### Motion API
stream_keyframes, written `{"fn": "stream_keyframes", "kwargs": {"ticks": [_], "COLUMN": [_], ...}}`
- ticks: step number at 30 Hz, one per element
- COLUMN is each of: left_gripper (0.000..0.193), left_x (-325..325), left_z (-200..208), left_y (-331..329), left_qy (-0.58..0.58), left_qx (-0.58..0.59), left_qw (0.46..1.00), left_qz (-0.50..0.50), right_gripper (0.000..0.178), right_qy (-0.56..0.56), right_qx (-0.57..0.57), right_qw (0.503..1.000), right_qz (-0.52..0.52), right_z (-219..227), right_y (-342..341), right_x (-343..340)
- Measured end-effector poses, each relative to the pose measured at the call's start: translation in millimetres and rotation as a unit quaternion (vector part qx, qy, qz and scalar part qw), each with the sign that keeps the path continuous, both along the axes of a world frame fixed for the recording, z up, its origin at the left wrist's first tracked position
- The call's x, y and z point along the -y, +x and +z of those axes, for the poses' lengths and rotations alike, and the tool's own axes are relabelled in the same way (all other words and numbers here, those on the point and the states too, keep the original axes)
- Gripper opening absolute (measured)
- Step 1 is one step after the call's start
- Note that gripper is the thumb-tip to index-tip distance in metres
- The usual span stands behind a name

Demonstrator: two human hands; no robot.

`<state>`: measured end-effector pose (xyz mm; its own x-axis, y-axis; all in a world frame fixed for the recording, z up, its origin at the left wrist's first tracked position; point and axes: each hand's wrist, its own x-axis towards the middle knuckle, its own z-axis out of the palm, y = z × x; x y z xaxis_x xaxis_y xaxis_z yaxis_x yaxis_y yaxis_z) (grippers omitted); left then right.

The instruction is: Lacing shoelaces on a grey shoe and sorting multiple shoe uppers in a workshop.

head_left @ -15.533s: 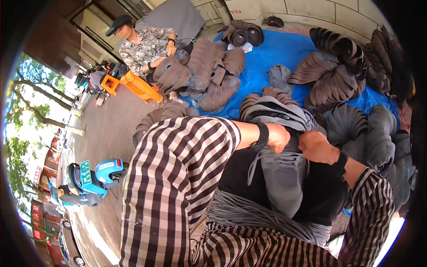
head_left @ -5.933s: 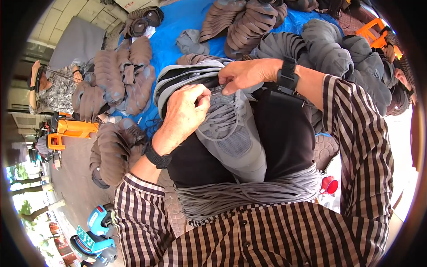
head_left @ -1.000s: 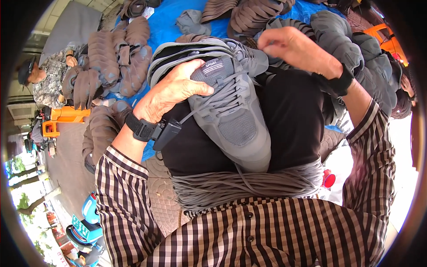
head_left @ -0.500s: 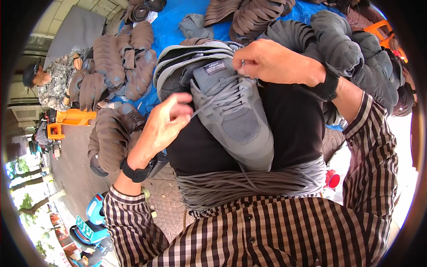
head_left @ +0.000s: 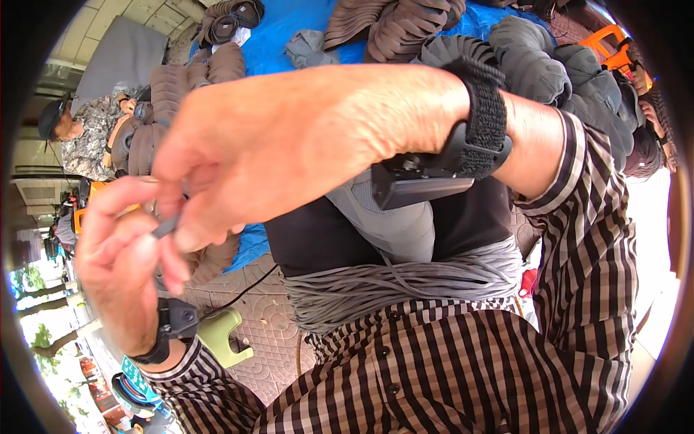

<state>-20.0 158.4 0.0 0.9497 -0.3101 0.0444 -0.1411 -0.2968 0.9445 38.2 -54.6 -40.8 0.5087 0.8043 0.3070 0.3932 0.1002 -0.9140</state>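
My left hand [head_left: 119, 253] and my right hand [head_left: 282, 141] meet at the left of the view, raised close to the camera. Between their fingertips a short stretch of grey shoelace [head_left: 167, 226] shows, pinched from both sides. Below my right forearm, the toe of a grey sneaker upper [head_left: 405, 228] rests on my dark-trousered lap; its tongue and most of its lacing are hidden behind my right hand and the device on that wrist. A thick bundle of grey laces [head_left: 405, 286] lies across my lap, in front of my shirt.
Stacked grey uppers [head_left: 531, 61] and brown uppers [head_left: 412, 29] lie on a blue tarp [head_left: 275, 29]. At the far left sits a person [head_left: 90, 141] in a camouflage top. An orange stool [head_left: 607, 47] is at the far right, a pale green stool [head_left: 225, 336] by my left wrist.
Both hands have left the sneaker and moved left, coming nearer the camera. My right hand has crossed over the shoe to meet the left at the lace.
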Motion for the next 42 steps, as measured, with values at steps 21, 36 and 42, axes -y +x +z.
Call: {"fn": "stream_keyframes", "kwargs": {"ticks": [21, 36, 42], "left_gripper": [0.044, 0.031, 0.025], "left_x": [82.2, 81.3, 78.4], "left_z": [-178.7, -173.9, -176.1], "left_y": [123.1, 153.0, 147.3], "left_qy": [0.179, -0.036, -0.062], "left_qx": [0.135, -0.196, -0.214], "left_qw": [0.964, 0.933, 0.935], "left_qz": [-0.14, -0.301, -0.275], "right_gripper": [0.014, 0.01, 0.01], "right_qy": [-0.122, -0.182, -0.22], "right_qx": [-0.014, 0.099, 0.08], "right_qw": [0.909, 0.913, 0.912], "right_qz": [-0.398, -0.351, -0.336], "right_z": [-5.6, -130.1, -130.0], "right_y": [-24.5, 15.8, 20.5], "right_x": [134.8, 86.5, 82.0]}}
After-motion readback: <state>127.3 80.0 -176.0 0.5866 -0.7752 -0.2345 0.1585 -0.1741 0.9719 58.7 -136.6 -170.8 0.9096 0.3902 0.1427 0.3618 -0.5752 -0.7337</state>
